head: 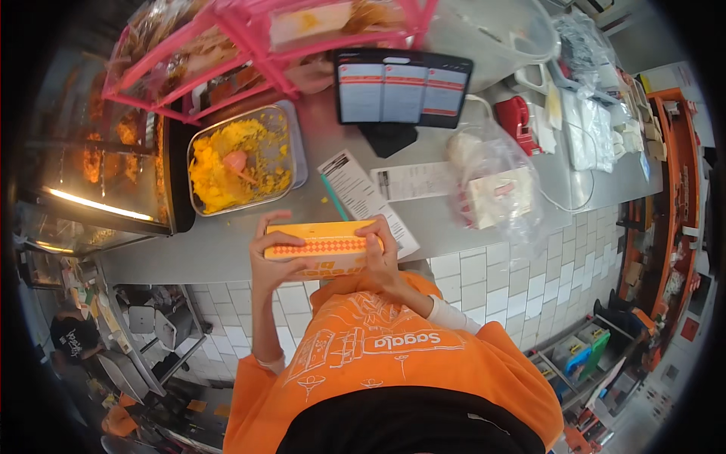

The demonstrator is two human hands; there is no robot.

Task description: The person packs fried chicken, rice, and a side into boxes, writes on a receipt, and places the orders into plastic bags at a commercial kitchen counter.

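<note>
A yellow and white cardboard food box (326,249), its edge printed with a band of orange diamonds, is held between both hands in front of my body. My left hand (275,249) grips the left end, fingers over the top and thumb on the near side. At the right end, my right hand (379,249) has its thumb and fingers pressed on the upper corner. Just beyond the box lie two printed paper slips (366,196) on the steel counter (153,255). A teal pen-like stick (334,197) lies along one slip.
A metal tray (282,196) of yellow food with a pink scoop (237,162) stands back left, beside a lit glass display cabinet (102,201). Behind are a pink rack (227,62) and a tablet (404,88). Rightward sit a clear bag with a box (499,196) and a red stapler (517,122).
</note>
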